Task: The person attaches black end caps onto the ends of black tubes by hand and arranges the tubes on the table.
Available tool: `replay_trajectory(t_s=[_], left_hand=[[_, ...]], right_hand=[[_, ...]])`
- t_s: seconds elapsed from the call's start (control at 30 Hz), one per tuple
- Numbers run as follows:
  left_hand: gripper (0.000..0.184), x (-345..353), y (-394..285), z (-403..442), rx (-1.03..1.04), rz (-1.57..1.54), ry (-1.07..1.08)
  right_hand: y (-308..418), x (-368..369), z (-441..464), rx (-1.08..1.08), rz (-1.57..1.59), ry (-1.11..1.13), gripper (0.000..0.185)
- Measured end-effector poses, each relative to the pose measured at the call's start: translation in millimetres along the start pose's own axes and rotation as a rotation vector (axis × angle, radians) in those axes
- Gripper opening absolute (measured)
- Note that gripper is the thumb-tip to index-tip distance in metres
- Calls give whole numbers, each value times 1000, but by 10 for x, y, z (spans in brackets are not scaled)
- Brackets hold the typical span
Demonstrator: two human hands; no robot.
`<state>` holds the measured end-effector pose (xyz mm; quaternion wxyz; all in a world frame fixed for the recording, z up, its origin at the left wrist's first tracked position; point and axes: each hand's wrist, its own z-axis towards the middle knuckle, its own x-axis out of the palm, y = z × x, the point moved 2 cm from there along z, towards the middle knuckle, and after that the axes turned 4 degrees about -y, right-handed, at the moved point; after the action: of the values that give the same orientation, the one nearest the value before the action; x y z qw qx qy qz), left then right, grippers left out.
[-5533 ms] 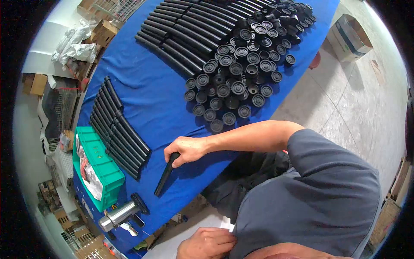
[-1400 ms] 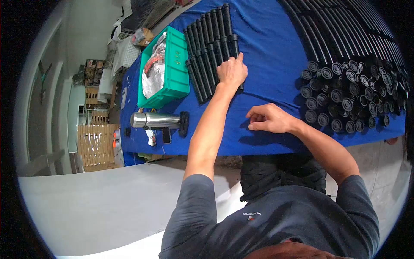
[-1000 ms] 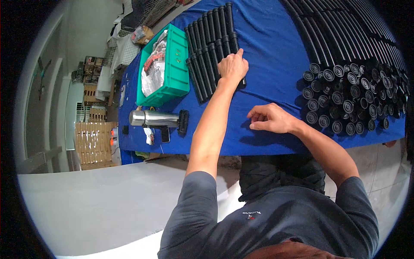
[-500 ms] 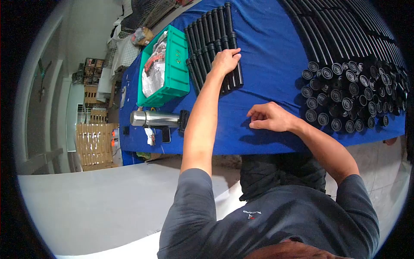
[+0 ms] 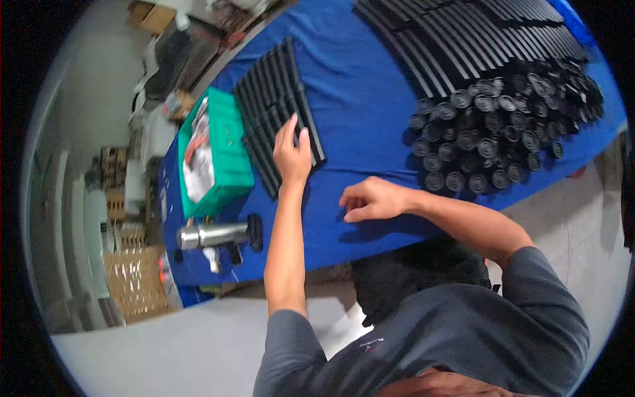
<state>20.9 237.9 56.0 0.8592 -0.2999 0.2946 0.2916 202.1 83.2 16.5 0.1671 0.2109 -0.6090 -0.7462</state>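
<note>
My left hand (image 5: 293, 157) is open above the near part of a row of black tubes (image 5: 272, 99), with fingers stretched out and thumb apart. Whether its fingertips touch the tubes I cannot tell. The tubes lie side by side on the blue cloth, each with a thicker collar midway. Over bare cloth to the right hovers my right hand (image 5: 376, 200), its fingers loosely bent and the thumb apart. Nothing shows in its grasp.
Left of the row stands a green crate (image 5: 229, 142) with crumpled white packing (image 5: 199, 169). A steel flask (image 5: 215, 235) lies nearer me. At right is a large stack of black tubes (image 5: 456, 49) with round ends (image 5: 486, 147) towards me. Everything rests on a blue-covered table (image 5: 360, 126).
The view has swung, shifting the table down and left. My left hand has drawn back along the tubes towards me, its fingers now spread. My right hand keeps its bent pose.
</note>
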Motion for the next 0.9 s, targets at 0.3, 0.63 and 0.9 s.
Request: replay_trajectory(t_s=[0.3, 0.63, 0.9], left_hand=[[31, 575, -568, -231, -315, -369, 187], [28, 756, -757, -374, 62, 25, 220], [21, 814, -733, -411, 332, 140, -62]], right_hand=[[55, -1, -4, -71, -107, 93, 36], [1341, -362, -483, -667, 612, 543, 18], [2108, -1125, -1017, -675, 397, 257, 16]])
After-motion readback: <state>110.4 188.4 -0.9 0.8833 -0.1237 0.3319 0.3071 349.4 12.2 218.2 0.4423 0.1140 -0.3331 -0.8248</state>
